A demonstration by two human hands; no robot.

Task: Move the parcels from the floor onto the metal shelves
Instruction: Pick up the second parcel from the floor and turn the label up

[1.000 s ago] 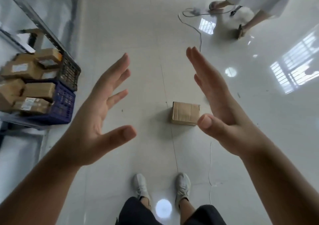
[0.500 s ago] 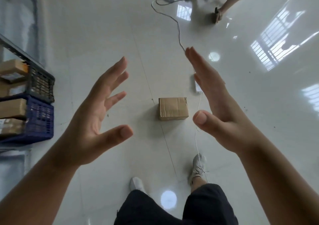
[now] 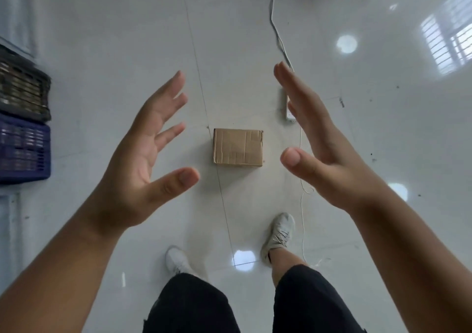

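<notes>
A small brown cardboard parcel [image 3: 238, 147] lies flat on the glossy white tiled floor, in the middle of the head view. My left hand [image 3: 143, 159] is held open to the left of it, palm facing right, fingers spread. My right hand [image 3: 319, 148] is held open to the right of it, palm facing left. Both hands hover above the floor with the parcel seen between them; neither touches it. The metal shelves are out of view except a grey edge at the far left.
A black crate [image 3: 23, 87] and a blue crate [image 3: 24, 151] stand stacked at the left edge. A white power strip [image 3: 290, 114] and its cable [image 3: 277, 31] run along the floor just right of the parcel. My two shoes [image 3: 279, 235] stand below the parcel.
The view has moved forward and tipped down: the parcel now sits nearer and centred between my hands, my right foot has stepped forward, and the other person has left the top of the view.
</notes>
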